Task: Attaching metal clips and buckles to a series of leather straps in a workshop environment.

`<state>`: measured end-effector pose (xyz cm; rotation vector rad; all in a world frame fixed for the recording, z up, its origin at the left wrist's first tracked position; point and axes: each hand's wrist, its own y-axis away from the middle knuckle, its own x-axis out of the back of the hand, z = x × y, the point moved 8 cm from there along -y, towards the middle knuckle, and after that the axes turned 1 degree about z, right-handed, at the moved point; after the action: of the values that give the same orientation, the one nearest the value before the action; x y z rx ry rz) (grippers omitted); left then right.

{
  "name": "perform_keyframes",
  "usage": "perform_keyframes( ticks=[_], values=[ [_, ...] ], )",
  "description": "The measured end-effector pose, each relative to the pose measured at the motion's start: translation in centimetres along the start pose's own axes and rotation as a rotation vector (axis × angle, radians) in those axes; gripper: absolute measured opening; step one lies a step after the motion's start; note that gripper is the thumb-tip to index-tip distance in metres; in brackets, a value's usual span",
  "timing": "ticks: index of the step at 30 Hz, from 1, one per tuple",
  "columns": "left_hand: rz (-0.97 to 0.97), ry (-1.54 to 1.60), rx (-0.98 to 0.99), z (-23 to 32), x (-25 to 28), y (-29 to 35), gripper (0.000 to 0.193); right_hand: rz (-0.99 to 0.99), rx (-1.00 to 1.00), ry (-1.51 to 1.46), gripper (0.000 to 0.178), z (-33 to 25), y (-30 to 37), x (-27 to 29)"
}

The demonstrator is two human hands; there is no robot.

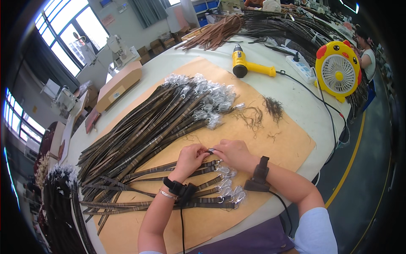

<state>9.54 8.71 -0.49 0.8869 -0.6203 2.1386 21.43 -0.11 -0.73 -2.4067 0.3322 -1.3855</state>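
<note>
Over the brown paper, my left hand (pixel 191 159) and my right hand (pixel 231 153) meet with fingertips pinched together. Between them is a short dark bit of strap (pixel 209 152), mostly covered by the fingers. Just below lie several patterned dark straps (pixel 203 205) in a loose row. Metal snap hooks (pixel 239 195), some in clear plastic, are at their right ends. Beyond my hands is a big pile of similar brown and black straps (pixel 139 116), its far ends bunched in clear plastic wraps (pixel 211 99). A black band with a cabled box sits on each wrist.
Loose thread clumps (pixel 273 109) lie on the brown paper (pixel 287 142). Farther off are a yellow heat gun (pixel 261 69), a white power strip (pixel 301 68) and a yellow chick-shaped fan (pixel 338 75). Cables hang over the table's right edge. A cardboard box (pixel 119 86) stands left; brown straps (pixel 218 33) lie far back.
</note>
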Motion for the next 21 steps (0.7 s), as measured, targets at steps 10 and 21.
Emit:
perform_keyframes(
  ticks=[10,21],
  values=[
    [0.135,-0.121,-0.109,0.7,0.1,0.0,0.01,0.019,0.027,0.015,0.02,-0.3,0.1,0.7],
    [0.048,0.354,0.189,-2.5,-1.1,0.1,0.011,-0.02,0.15,0.096,0.016,-0.9,0.2,0.7]
  ],
)
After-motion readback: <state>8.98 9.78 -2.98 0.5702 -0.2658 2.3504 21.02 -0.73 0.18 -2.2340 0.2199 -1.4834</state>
